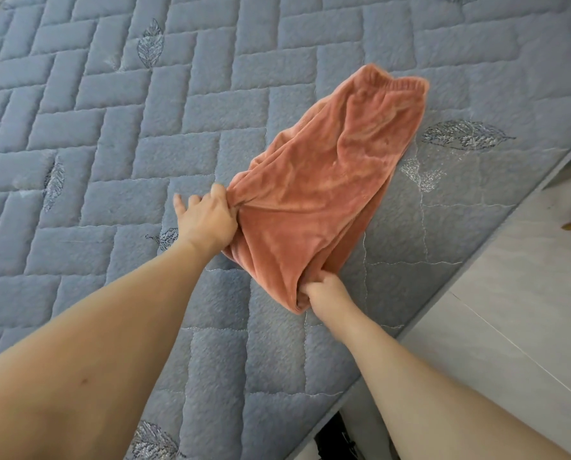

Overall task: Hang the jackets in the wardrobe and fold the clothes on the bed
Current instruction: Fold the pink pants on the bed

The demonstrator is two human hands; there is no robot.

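Rust-orange velour shorts [327, 180] lie soft and light at frame centre on the quilted bed [111, 144], my left hand [207, 220] and right hand [324, 290] each pinching a near hem corner, the likeliest spots to lift without slipping.

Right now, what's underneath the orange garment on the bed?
The orange garment lies directly on the grey quilted bed cover. Whether anything else sits beneath it is hidden by the cloth.
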